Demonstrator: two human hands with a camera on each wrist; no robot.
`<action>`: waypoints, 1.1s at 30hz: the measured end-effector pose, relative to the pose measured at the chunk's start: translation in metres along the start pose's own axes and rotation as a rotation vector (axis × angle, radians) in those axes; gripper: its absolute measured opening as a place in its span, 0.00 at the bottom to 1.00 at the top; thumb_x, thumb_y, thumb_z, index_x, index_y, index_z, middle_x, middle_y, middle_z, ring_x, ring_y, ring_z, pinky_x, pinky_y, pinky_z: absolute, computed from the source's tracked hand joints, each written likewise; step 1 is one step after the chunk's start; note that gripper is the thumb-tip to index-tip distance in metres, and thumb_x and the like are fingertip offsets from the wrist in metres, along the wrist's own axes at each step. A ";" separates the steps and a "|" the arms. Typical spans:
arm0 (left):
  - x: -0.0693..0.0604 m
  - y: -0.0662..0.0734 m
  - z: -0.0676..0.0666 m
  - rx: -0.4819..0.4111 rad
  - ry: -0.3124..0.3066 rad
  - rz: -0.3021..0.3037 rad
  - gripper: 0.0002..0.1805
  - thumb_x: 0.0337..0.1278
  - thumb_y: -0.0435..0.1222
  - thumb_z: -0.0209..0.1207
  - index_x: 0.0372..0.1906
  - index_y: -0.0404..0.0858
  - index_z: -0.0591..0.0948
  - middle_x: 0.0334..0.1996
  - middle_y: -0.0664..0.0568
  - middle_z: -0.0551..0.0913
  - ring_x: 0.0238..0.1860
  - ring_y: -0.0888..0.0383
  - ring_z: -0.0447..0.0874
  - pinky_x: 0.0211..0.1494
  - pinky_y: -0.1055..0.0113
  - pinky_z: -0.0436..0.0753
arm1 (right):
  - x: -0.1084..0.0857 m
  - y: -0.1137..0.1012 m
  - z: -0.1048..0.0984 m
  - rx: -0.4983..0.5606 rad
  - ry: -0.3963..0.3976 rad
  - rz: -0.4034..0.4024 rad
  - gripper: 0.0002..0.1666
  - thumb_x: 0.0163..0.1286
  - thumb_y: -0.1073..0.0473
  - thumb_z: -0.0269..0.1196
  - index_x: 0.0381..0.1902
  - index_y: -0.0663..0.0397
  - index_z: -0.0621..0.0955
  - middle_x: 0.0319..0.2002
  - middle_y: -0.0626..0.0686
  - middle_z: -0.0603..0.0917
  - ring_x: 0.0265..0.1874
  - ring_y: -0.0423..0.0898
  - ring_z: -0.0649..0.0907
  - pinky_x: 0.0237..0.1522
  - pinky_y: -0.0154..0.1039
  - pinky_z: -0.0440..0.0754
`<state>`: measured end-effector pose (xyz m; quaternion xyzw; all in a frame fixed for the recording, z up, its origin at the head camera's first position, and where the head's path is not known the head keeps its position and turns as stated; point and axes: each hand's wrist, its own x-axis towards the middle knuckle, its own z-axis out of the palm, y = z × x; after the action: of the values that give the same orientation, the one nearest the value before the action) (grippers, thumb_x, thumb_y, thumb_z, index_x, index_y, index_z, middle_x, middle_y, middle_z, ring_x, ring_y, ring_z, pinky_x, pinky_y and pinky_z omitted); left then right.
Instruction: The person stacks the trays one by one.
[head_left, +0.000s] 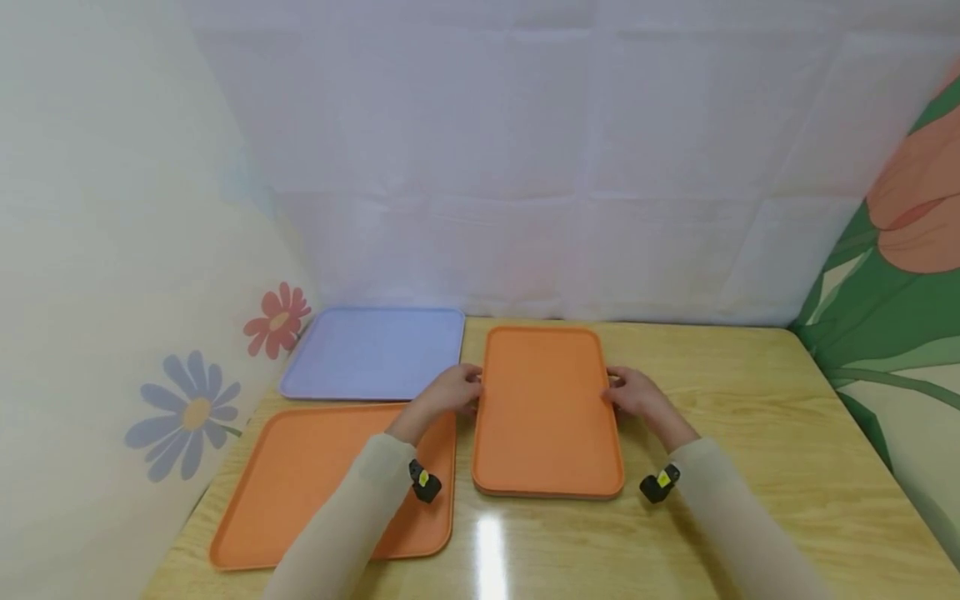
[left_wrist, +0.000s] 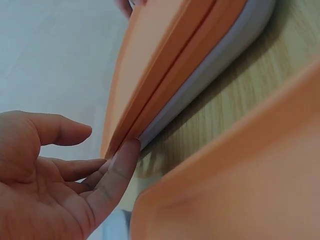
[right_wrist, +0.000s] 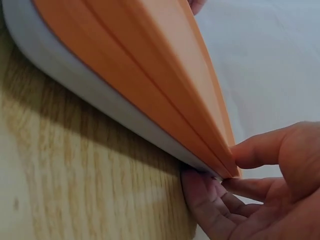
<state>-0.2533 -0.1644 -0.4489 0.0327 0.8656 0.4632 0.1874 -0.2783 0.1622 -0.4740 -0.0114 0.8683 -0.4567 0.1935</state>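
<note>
Two nested orange trays (head_left: pixel 549 408) lie on a pale grey-blue tray (left_wrist: pixel 230 47), forming a stack whose short side faces the person. At its left edge is the left hand (head_left: pixel 450 392); in the left wrist view this hand (left_wrist: pixel 65 185) touches the side with extended fingertips, its thumb held apart from the rim. On the opposite edge, the right hand (head_left: pixel 641 398) grips the stack. The right wrist view shows that hand's (right_wrist: pixel 270 185) thumb against the orange rim and its fingers curled at the underside of the pale tray (right_wrist: pixel 65 70).
Left of the stack, a lavender tray (head_left: pixel 378 354) lies at the back of the wooden table (head_left: pixel 720 375), with another orange tray (head_left: pixel 300 475) in front of it, partly under the left forearm. White cloth (head_left: pixel 525 167) hangs behind; flower-patterned cloths stand at both sides.
</note>
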 end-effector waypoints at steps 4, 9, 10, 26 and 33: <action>-0.013 -0.001 -0.009 -0.005 0.015 0.014 0.31 0.71 0.31 0.48 0.74 0.22 0.60 0.61 0.30 0.74 0.35 0.48 0.82 0.41 0.58 0.85 | 0.002 0.002 0.001 0.032 -0.007 0.028 0.37 0.71 0.64 0.58 0.75 0.69 0.62 0.60 0.71 0.77 0.46 0.55 0.85 0.46 0.46 0.86; -0.033 -0.009 -0.031 0.134 0.073 0.033 0.29 0.72 0.32 0.50 0.72 0.22 0.63 0.62 0.29 0.74 0.44 0.43 0.86 0.45 0.57 0.87 | 0.001 0.006 0.001 0.078 -0.031 0.041 0.38 0.71 0.65 0.59 0.75 0.70 0.61 0.61 0.72 0.76 0.49 0.57 0.84 0.49 0.48 0.85; -0.037 -0.012 -0.037 0.170 0.085 0.035 0.29 0.72 0.33 0.51 0.72 0.22 0.64 0.62 0.29 0.75 0.46 0.43 0.86 0.45 0.57 0.87 | 0.000 0.006 0.001 0.084 -0.036 0.040 0.38 0.71 0.65 0.59 0.75 0.70 0.61 0.61 0.72 0.76 0.50 0.57 0.84 0.50 0.48 0.85; -0.125 -0.048 -0.102 0.382 0.191 0.012 0.27 0.69 0.33 0.56 0.64 0.17 0.69 0.56 0.24 0.77 0.55 0.31 0.78 0.55 0.42 0.82 | -0.006 0.008 0.001 0.167 -0.054 0.007 0.37 0.69 0.68 0.60 0.73 0.73 0.63 0.59 0.71 0.76 0.45 0.53 0.84 0.46 0.46 0.87; -0.151 -0.072 -0.125 0.411 0.236 -0.057 0.27 0.71 0.36 0.56 0.65 0.19 0.68 0.56 0.23 0.76 0.53 0.30 0.78 0.51 0.43 0.83 | -0.006 0.009 -0.005 0.206 -0.085 0.019 0.40 0.68 0.69 0.62 0.75 0.71 0.60 0.61 0.72 0.74 0.47 0.51 0.83 0.46 0.45 0.87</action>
<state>-0.1492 -0.3388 -0.4011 -0.0088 0.9582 0.2723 0.0872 -0.2733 0.1727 -0.4761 -0.0025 0.8079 -0.5407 0.2345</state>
